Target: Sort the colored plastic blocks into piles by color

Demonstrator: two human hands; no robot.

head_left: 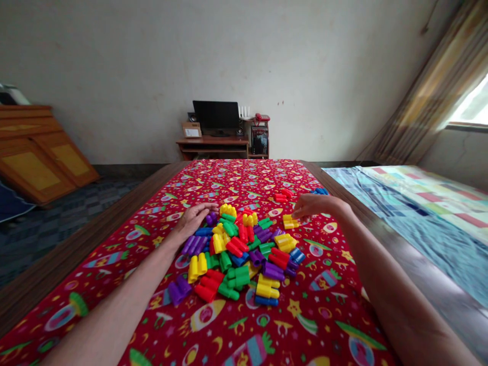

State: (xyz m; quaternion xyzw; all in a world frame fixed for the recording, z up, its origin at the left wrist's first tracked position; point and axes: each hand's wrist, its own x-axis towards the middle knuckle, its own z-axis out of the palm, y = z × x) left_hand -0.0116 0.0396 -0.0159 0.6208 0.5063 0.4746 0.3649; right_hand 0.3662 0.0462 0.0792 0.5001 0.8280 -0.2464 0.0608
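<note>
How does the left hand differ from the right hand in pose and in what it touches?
The left hand lies flat and open; the right hand is curled, knuckles up. The left hand's fingers touch a purple block at the left edge of the pile; the right hand's fingers meet a yellow block just right of the pile, grip unclear. Both reach out over the red cloth.
</note>
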